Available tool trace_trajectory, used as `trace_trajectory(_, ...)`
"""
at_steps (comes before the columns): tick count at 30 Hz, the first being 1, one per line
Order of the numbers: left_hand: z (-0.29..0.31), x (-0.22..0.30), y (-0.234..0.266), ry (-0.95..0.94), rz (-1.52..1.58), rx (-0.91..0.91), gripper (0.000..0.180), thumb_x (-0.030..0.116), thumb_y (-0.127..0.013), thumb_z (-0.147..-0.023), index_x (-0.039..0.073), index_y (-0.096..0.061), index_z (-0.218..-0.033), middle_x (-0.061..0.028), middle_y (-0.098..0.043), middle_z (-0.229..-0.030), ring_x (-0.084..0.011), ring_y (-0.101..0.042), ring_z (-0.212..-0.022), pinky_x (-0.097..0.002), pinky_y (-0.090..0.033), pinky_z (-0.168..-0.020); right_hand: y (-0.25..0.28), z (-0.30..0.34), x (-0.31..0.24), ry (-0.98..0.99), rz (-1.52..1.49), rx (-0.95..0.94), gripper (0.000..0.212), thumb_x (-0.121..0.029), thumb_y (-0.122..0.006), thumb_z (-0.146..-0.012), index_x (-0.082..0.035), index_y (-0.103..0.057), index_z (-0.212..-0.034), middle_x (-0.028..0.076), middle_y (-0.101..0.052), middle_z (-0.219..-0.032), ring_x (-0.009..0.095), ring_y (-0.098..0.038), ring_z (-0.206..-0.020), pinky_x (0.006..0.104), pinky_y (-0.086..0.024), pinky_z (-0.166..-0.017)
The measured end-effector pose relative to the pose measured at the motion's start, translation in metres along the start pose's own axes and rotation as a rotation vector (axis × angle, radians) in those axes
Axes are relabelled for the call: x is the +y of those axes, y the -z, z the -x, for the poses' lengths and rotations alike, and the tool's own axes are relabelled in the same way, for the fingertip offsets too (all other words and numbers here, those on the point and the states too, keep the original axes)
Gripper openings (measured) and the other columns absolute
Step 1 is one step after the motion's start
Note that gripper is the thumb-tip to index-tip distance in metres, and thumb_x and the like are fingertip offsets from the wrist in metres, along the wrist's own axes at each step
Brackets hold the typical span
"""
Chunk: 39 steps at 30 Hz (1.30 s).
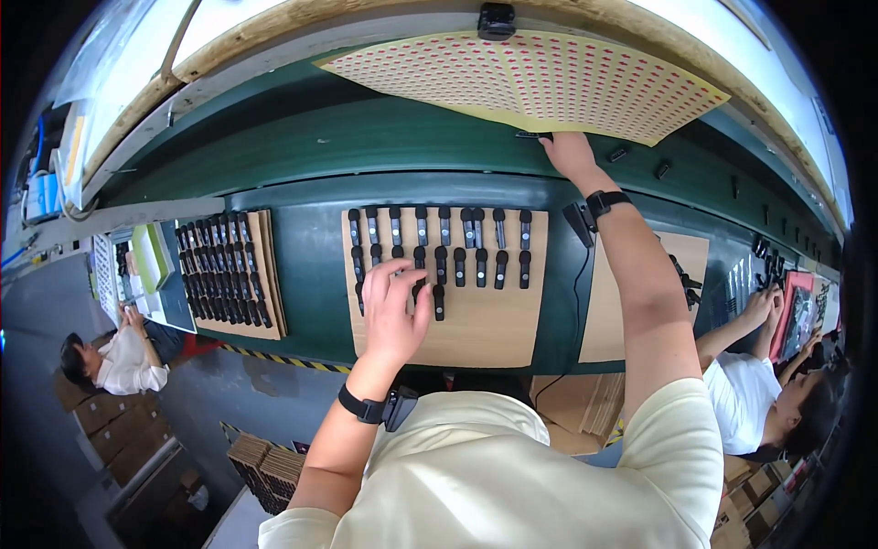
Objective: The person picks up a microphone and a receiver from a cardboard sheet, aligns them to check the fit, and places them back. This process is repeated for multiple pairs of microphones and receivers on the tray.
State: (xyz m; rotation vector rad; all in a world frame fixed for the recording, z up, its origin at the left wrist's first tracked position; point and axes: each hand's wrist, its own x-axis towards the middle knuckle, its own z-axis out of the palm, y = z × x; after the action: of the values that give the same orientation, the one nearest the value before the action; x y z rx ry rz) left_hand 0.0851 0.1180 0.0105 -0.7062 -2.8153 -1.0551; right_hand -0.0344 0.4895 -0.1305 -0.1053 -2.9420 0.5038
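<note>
Black devices (482,267) lie around the left hand (393,306) — fingers spread — long axes pointing forward; the right hand (569,154) is farther, its grip I cannot tell.

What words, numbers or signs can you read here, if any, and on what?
No word or number here is clear enough to read.
Yellow sheet: rows of tiny red marks, too small to read.
Black gadgets: small pale marks on some, too small to read.
Striped tape: yellow and black stripes, no readable words.
</note>
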Motion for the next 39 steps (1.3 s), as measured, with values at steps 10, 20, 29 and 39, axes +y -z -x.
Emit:
trace_trajectory(10,-0.04,0.043,-0.034,-0.035,0.221,-0.021,0.03,0.008,-0.074,-0.076,0.007,-0.061,-0.104,-0.0137,-0.059,-0.115,-0.0342,-0.057,-0.105,-0.0442,-0.044,-0.093,0.114,0.095,-0.118,-0.047,-1.011,-0.688,0.018,-0.017,-0.067,-0.091,-0.004,-0.065,-0.104,0.003,-0.066,-0.083,0.012,-0.059,-0.076,0.03,-0.05,-0.074)
trace_trajectory(20,-0.022,0.044,-0.022,0.034,0.282,-0.179,0.022,0.003,-0.074,-0.077,0.004,-0.064,-0.097,-0.0105,-0.064,-0.092,-0.0296,-0.062,-0.088,-0.0393,-0.049,-0.084,0.063,0.06,0.025,0.068,-0.106,0.006,0.031,-0.015,-0.066,-0.086,-0.01,-0.062,-0.116,0.013,-0.058,-0.118,0.032,-0.054,-0.11,0.0424,-0.046,-0.094)
trace_trajectory(29,-0.011,0.047,0.007,0.152,0.581,-0.173,0.025,-0.005,-0.069,-0.082,0.001,-0.062,-0.105,-0.0079,-0.062,-0.101,-0.0171,-0.06,-0.091,-0.0285,-0.048,-0.083,0.034,0.052,0.081,-0.102,0.185,-0.106,0.038,-0.012,-0.065,-0.085,-0.012,-0.059,-0.122,0.013,-0.059,-0.119,0.034,-0.055,-0.112,0.0443,-0.047,-0.091)
trace_trajectory(39,-0.005,0.041,0.031,0.124,0.747,-0.191,0.027,-0.002,-0.07,-0.084,0.0,-0.061,-0.109,-0.0063,-0.062,-0.105,-0.0125,-0.06,-0.095,-0.0264,-0.048,-0.085,0.139,0.14,-0.082,-0.31,-0.843,-0.057,0.024,-0.007,-0.066,-0.091,-0.001,-0.057,-0.112,0.001,-0.061,-0.098,0.007,-0.055,-0.087,0.0215,-0.045,-0.077)
